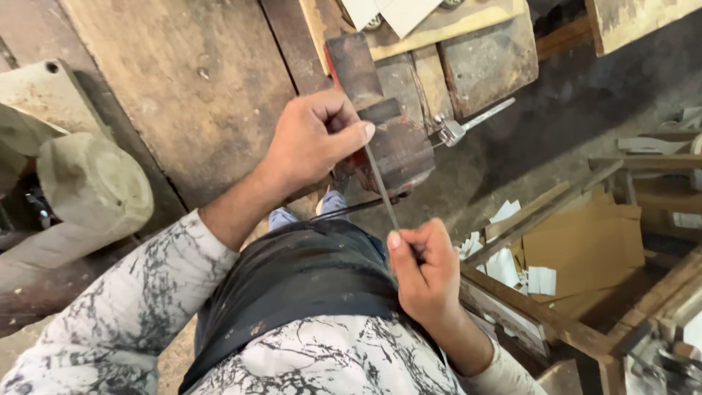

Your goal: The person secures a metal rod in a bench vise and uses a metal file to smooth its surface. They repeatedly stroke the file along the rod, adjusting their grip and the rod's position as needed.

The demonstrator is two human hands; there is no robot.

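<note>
This was a rough workshop. A rusty metal vise (387, 139) sat bolted to a worn, stained wooden desk (197, 80), and timber frames (556, 322), cardboard sheets (585, 245) and paper scraps (504, 260) lay scattered over the dusty concrete floor (585, 102).

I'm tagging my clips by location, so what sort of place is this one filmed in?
Most likely a small wood or metal workshop. A bench vise is mounted on a worn wooden workbench, both hands work a thin metal file at it, and wooden frames with cardboard scraps lie on the floor.
</note>
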